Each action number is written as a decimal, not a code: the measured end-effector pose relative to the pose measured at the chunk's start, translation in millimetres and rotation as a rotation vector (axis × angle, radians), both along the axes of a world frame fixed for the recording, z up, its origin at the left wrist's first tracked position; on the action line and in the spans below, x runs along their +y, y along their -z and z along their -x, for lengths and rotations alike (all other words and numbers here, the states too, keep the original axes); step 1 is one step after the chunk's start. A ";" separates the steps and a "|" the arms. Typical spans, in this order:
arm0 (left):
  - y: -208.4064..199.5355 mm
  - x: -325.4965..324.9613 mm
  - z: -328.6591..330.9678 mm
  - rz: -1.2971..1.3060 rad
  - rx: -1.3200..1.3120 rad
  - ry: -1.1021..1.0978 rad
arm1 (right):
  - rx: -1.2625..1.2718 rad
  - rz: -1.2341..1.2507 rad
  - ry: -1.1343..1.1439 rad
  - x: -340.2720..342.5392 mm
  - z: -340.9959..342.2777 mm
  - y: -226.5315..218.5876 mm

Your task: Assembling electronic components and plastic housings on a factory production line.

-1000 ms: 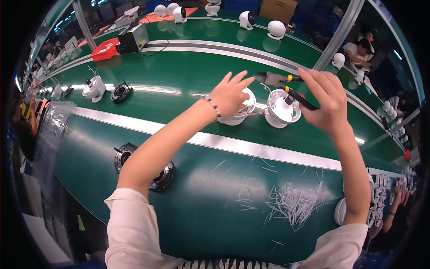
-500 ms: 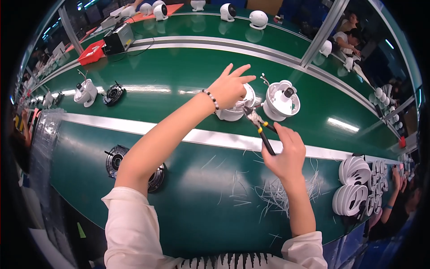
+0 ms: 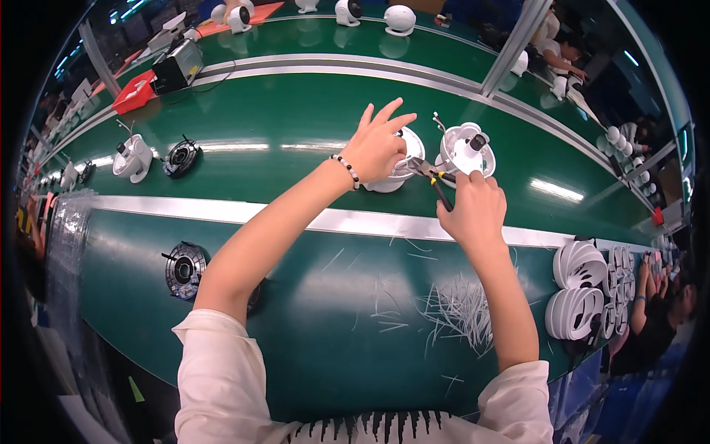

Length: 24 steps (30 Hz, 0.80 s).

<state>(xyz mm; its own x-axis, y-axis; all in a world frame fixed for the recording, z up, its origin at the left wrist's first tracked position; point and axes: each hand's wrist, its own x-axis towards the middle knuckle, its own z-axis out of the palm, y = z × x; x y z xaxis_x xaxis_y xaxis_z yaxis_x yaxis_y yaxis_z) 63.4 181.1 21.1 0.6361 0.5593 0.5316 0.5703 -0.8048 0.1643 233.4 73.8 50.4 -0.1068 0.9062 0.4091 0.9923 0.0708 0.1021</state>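
My right hand (image 3: 477,211) grips diagonal cutting pliers (image 3: 444,195) with black and yellow handles. Their jaws point left, at the right rim of a white round camera housing (image 3: 384,185). Over that housing is my left hand (image 3: 376,152), thumb and forefinger pinched at its inside and the other fingers spread. What the pinch holds is hidden. A second white housing (image 3: 466,154), with a black cylindrical part inside and thin wires rising from it, stands just beyond my right hand.
Cut white plastic strips (image 3: 458,311) lie heaped on the near green bench. White ring parts (image 3: 575,314) are stacked at right. A black round part (image 3: 185,270) sits by my left arm. Farther left are another white housing (image 3: 133,159), a black round part (image 3: 181,157) and a red tray (image 3: 135,92).
The pliers have turned flatter and their jaws now reach the first housing's rim. My right hand has moved up toward the second housing. My left hand's pinch stays over the first housing.
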 end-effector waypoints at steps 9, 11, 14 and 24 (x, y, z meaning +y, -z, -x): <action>2.4 1.5 -20.8 0.063 -0.091 -0.022 | -0.073 0.057 -0.012 7.4 -17.0 -6.9; 3.5 2.8 -22.9 0.063 -0.084 -0.027 | -0.091 0.064 -0.007 8.7 -20.4 -7.7; 4.8 4.7 -32.4 0.068 -0.081 -0.026 | -0.115 0.074 -0.011 9.0 -27.9 -10.1; 3.6 5.8 -62.6 -0.021 -0.037 -0.037 | -0.005 0.242 0.064 10.5 -45.6 -10.6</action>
<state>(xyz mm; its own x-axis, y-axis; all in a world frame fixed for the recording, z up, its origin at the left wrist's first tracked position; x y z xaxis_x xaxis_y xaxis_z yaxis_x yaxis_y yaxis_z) 126.1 186.9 17.5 0.5952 0.5703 0.5662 0.5933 -0.7870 0.1690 279.0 84.3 61.0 -0.0475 0.9827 0.1790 0.9950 0.0309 0.0946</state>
